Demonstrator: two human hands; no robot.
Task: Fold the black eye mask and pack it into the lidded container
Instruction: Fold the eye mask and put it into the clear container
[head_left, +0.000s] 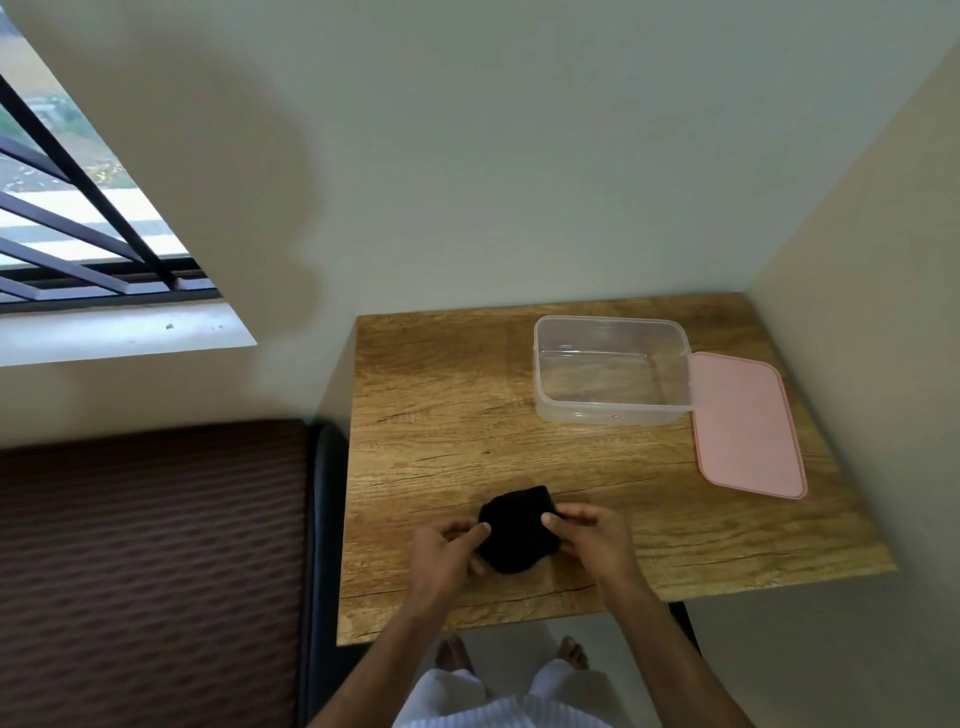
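Observation:
The black eye mask (518, 530) lies folded into a compact bundle on the wooden table (447, 415), near its front edge. My left hand (448, 552) pinches its left side and my right hand (592, 538) pinches its right side. A clear plastic container (613, 371) stands open and empty at the back of the table, well beyond the mask. Its pink lid (745, 423) lies flat on the table against the container's right side.
Walls close in the table at the back and right. A dark ribbed mattress or sofa (150, 571) fills the space to the left of the table. A barred window (78, 218) is at the upper left. My feet show below the table's front edge.

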